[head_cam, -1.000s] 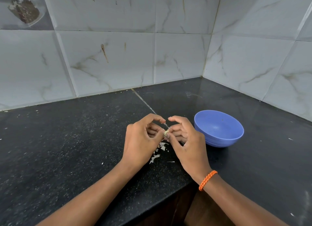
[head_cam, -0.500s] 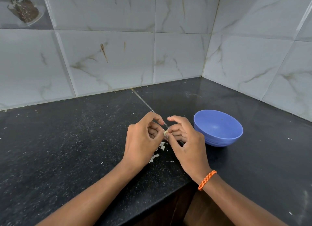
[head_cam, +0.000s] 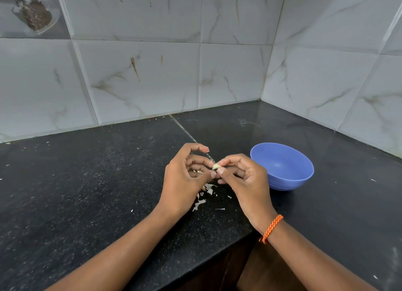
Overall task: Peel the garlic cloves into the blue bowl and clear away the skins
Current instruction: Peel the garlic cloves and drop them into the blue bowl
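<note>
A small pale garlic clove (head_cam: 215,166) is pinched between the thumb and forefinger of my right hand (head_cam: 245,182), just above the black counter. My left hand (head_cam: 185,180) faces it with curled fingers, fingertips touching the clove's left end; a pale scrap shows inside its palm. The blue bowl (head_cam: 282,166) stands on the counter right of my right hand; the inside I can see holds nothing. Thin white garlic skins (head_cam: 203,198) lie scattered on the counter under and between my hands.
The black stone counter (head_cam: 87,193) runs into a corner of grey marble tiles (head_cam: 141,73). Its front edge drops off below my wrists. Small white flecks dot the surface. An orange braided band (head_cam: 270,227) circles my right wrist.
My hands have shifted slightly; the right hand now shows the clove more openly between thumb and forefinger, and the left forefinger has lifted a little. The bowl has not moved.
</note>
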Tool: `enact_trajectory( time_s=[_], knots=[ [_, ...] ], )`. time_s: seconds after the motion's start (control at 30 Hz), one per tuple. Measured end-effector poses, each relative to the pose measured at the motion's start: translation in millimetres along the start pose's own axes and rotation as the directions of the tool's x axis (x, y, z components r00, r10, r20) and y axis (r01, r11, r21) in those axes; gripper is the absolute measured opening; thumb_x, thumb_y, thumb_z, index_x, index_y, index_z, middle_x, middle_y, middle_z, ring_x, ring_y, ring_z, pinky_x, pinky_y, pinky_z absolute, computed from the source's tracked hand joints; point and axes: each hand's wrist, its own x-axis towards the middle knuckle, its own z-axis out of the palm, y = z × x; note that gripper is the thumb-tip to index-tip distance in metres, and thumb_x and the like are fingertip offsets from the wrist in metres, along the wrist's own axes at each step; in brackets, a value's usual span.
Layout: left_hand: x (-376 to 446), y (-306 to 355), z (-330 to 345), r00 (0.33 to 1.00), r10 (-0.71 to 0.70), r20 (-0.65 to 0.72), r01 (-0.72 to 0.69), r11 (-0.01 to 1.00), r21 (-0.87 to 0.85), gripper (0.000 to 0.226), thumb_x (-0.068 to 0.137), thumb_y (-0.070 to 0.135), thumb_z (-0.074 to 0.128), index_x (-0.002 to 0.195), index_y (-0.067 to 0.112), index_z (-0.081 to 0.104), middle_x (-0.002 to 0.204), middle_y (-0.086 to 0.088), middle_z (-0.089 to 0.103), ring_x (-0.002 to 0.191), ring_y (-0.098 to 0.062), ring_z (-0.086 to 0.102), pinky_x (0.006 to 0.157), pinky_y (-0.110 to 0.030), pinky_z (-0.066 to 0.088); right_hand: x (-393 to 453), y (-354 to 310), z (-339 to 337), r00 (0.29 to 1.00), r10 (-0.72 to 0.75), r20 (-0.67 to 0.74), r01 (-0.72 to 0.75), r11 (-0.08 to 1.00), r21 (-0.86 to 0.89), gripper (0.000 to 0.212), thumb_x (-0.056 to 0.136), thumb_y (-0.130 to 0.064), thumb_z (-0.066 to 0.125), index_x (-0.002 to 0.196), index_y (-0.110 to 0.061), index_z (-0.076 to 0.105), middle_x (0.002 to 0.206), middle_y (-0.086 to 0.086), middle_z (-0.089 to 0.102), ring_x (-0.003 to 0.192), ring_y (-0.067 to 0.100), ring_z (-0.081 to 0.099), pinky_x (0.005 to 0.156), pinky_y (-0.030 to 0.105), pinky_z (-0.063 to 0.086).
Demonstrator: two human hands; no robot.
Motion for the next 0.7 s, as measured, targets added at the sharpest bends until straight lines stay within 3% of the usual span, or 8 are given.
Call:
enact_trajectory(
  time_s=[0.3, 0.53, 0.7],
  knots=[
    [1.1, -0.8, -1.1, 1.0, -0.005, -0.022, 0.005, 1.0, -0.019, 0.047, 0.087, 0.007, 0.09, 0.122, 0.025, 0.066, 0.095, -0.005, 0.081, 0.089, -0.027, 0.079, 0.086, -0.048, 0.066, -0.6, 4.2, 1.2, 0.998, -0.067, -0.019, 0.063, 0.986, -0.155, 0.013, 0.093, -0.007, 0.079, 0.101, -0.016, 0.075, 0.106, -0.004, 0.07, 0.096, 0.025, 0.075, 0.069, 0.042, 0.067],
    [-0.6, 4.3, -1.1, 0.997, -0.041, -0.058, 0.036, 0.995, -0.088, 0.045, 0.085, 0.007, 0.091, 0.12, 0.021, 0.067, 0.092, -0.008, 0.082, 0.087, -0.025, 0.082, 0.086, -0.044, 0.068, -5.0, -0.4, 4.3, 0.983, -0.179, -0.048, 0.152, 0.926, -0.346, 0.01, 0.094, -0.009, 0.079, 0.098, -0.018, 0.077, 0.1, -0.012, 0.07, 0.09, 0.014, 0.071, 0.065, 0.018, 0.058],
    [-1.9, 3.4, 1.0, 0.996, -0.05, -0.07, 0.044, 0.996, -0.075, 0.042, 0.084, 0.007, 0.092, 0.116, 0.02, 0.068, 0.088, -0.008, 0.082, 0.085, -0.025, 0.082, 0.086, -0.047, 0.068, -4.9, 2.0, 5.9, 0.971, -0.238, -0.037, 0.196, 0.87, -0.453, 0.007, 0.094, -0.014, 0.08, 0.097, -0.019, 0.076, 0.098, -0.013, 0.068, 0.082, 0.013, 0.07, 0.061, 0.022, 0.06]
  ],
)
